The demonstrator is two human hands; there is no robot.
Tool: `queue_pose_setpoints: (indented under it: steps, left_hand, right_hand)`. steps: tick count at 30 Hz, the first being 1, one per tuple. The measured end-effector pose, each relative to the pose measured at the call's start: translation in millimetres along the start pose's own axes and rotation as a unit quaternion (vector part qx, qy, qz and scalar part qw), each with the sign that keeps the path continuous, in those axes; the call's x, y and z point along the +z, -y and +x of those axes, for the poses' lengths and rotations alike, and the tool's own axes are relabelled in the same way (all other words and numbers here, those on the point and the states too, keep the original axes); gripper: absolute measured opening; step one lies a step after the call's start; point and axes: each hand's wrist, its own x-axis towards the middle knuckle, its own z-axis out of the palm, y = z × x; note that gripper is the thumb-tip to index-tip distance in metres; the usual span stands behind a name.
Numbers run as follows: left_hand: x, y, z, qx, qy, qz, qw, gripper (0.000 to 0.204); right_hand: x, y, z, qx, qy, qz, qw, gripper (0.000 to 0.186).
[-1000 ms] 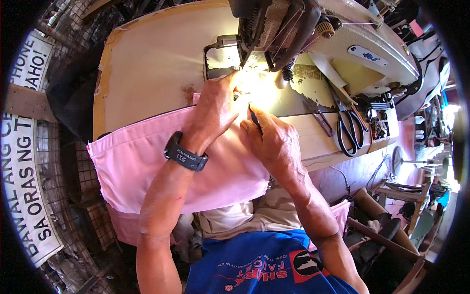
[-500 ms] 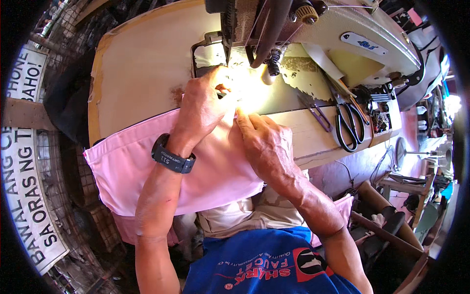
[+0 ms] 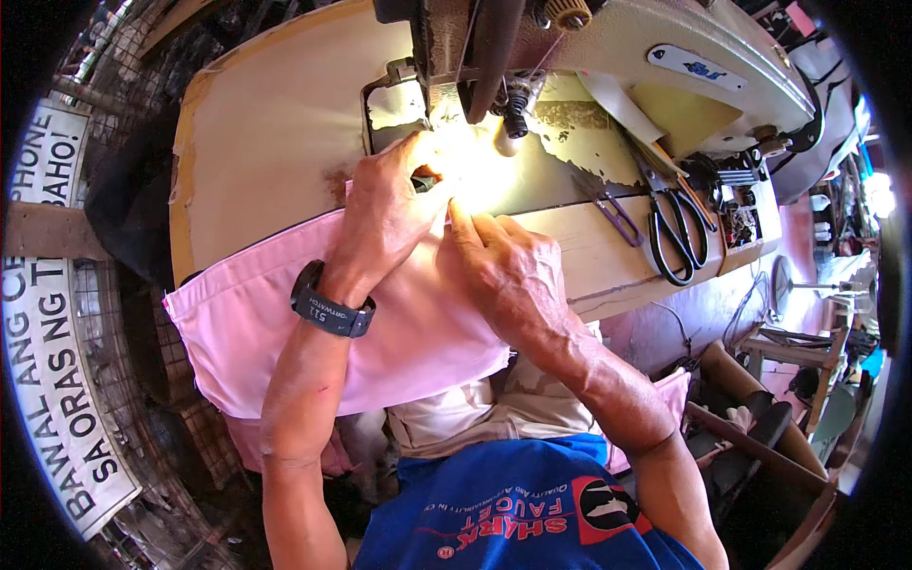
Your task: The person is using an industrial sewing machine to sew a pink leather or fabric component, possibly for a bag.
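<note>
Pink fabric (image 3: 275, 313) lies over the near edge of the sewing table and hangs toward my lap. At the sewing machine (image 3: 608, 66), both hands work on the fabric's upper edge under a glaring lamp. My left hand (image 3: 391, 204), with a dark watch on its wrist, curls thumb and fingers together just in front of the needle area. Close on its right, my right hand (image 3: 503, 266) presses its fingertips against the fabric edge. Glare washes out the fingertips and the needle area, so the exact grip there is hard to see.
Black-handled scissors (image 3: 679, 233) and small purple-handled snips (image 3: 608, 209) lie on the table (image 3: 256, 142) to the right. A parts tray (image 3: 746, 214) sits beyond them. Wire mesh and a white sign (image 3: 57, 380) stand at the left. A fan (image 3: 781, 283) is at the far right.
The view has shifted slightly, so the machine sits a little further left and up. Both hands keep nearly the same pose at the fabric edge.
</note>
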Motion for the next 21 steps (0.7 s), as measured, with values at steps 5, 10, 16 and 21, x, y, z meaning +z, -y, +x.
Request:
queue_pose_setpoints:
  steps: [5,10,16,21]
  left_hand:
    - [-4.2,-5.0,-5.0,-0.01,0.029,-0.018,0.999,0.027]
    - [-5.9,-6.1,-14.0,0.055,0.036,0.084,0.994,0.028]
    - [-20.1,5.5,-18.5,0.191,0.096,0.204,0.955,0.037]
    - [-25.6,3.1,-25.6,0.198,0.112,0.166,0.96,0.041]
  right_hand:
    - [1.3,2.2,0.3,0.007,-0.004,0.002,1.0,0.037]
    - [2.8,0.5,-1.8,0.018,-0.019,0.021,0.999,0.034]
    - [11.5,-2.9,-7.1,0.039,-0.098,0.049,0.993,0.025]
    - [3.3,-2.7,-11.3,0.065,-0.127,0.096,0.985,0.027]
